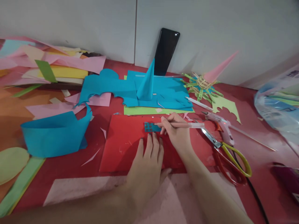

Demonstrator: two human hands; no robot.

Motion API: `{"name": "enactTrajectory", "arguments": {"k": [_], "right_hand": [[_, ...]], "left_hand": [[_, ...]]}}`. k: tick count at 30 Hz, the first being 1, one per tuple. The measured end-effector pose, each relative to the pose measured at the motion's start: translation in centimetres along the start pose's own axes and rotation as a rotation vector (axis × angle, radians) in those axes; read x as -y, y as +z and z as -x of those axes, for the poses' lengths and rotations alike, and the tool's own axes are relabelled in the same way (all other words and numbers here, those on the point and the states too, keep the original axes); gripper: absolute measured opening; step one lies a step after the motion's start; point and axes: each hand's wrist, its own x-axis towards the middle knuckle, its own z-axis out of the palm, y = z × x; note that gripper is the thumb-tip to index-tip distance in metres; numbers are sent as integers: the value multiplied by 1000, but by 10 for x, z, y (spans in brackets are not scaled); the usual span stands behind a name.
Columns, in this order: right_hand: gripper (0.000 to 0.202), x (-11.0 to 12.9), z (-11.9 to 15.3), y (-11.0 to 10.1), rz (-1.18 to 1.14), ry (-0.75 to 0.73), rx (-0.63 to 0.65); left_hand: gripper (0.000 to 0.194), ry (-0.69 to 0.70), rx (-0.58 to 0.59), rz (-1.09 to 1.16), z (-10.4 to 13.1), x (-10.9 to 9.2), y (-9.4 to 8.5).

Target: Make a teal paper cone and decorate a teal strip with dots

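A small blue paper piece [146, 127] with dark squarish marks lies on a red sheet [121, 143]. My left hand [147, 165] rests flat on the sheet, fingers spread, its fingertips at the lower edge of the blue piece. In my right hand [176, 129] is a pinkish pen [184, 125], gripped between thumb and fingers, its tip over the blue piece. Part of that piece is hidden by the right hand.
Blue paper boat shape [53, 137] at left; blue cone [147, 85] on stacked sheets behind; phone [167, 51] against the wall. Scissors [219, 144], glue gun [219, 123], white pen [198, 103] and pink cone [219, 68] at right. Paper scraps [70, 65] heap back left.
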Motion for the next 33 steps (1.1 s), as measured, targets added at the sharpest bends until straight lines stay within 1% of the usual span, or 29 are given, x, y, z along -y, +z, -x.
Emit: {"name": "enactTrajectory", "arguments": {"k": [16,19,26,33], "right_hand": [[25,2,1,-1,28,-17,-15],[26,2,1,-1,35,-10,-37],[26,4,1,-1,35,-4,-39],[25,2,1,0,18,1,-43]], "left_hand": [[58,-2,5,26,0,0,0],[58,-5,11,28,0,0,0],[57,-3,11,25,0,1,0],[57,8,51,0,1,0,-1]]}}
